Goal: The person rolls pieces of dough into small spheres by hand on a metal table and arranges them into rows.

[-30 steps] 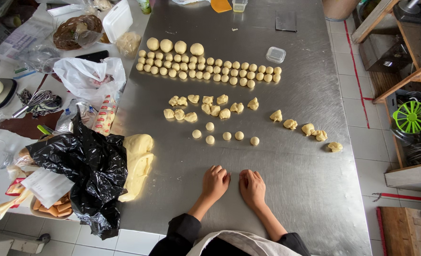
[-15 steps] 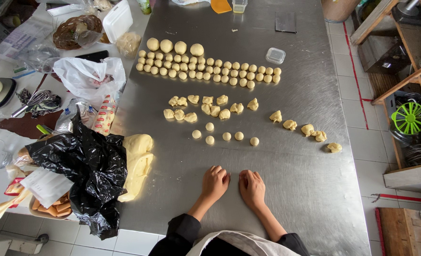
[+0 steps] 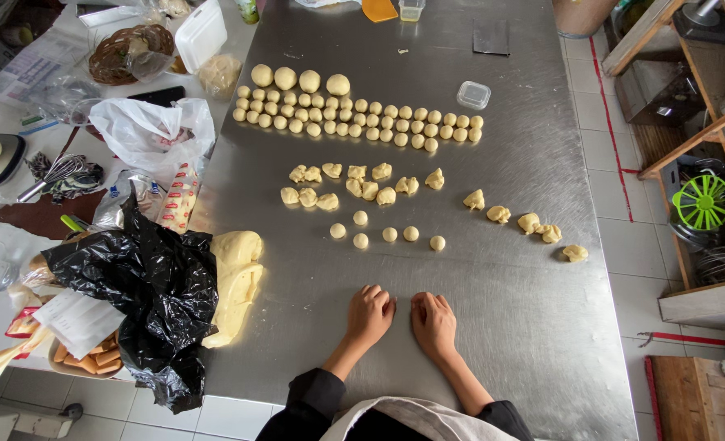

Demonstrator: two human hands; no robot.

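while side by side, left hand (image 3: 369, 314), right hand (image 3: 433, 323) palm-down

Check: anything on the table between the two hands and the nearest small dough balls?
Nothing visible. The left hand and right hand lie palm-down on the steel table; only bare metal separates them from the nearest small dough balls. The big dough lump sits off to the left.

Steel table (image 3: 509, 343), rolled dough balls (image 3: 362, 122), torn dough pieces (image 3: 354, 184), dough slab (image 3: 236, 278), black bag (image 3: 146, 302)

place: bakery kitchen | steel worktable (image 3: 534, 327) | dough balls (image 3: 362, 122) | whisk (image 3: 52, 173)
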